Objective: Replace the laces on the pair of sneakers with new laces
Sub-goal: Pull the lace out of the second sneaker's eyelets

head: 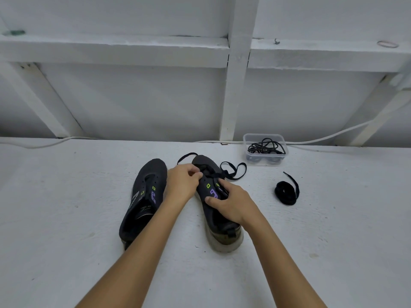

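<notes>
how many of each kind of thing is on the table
black sneakers: 2, left one, right one
plastic container of black laces: 1
coiled black lace: 1
lace in the right sneaker: 1
total: 5

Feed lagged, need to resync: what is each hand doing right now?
Left hand: pinching the black lace at the right sneaker.
Right hand: gripping that sneaker's upper, thumb on its side.

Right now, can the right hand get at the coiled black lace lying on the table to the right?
Probably yes. The coiled lace lies on bare table right of the right hand, with nothing between them. But the fingers are busy on the right sneaker and must let go first.
</notes>
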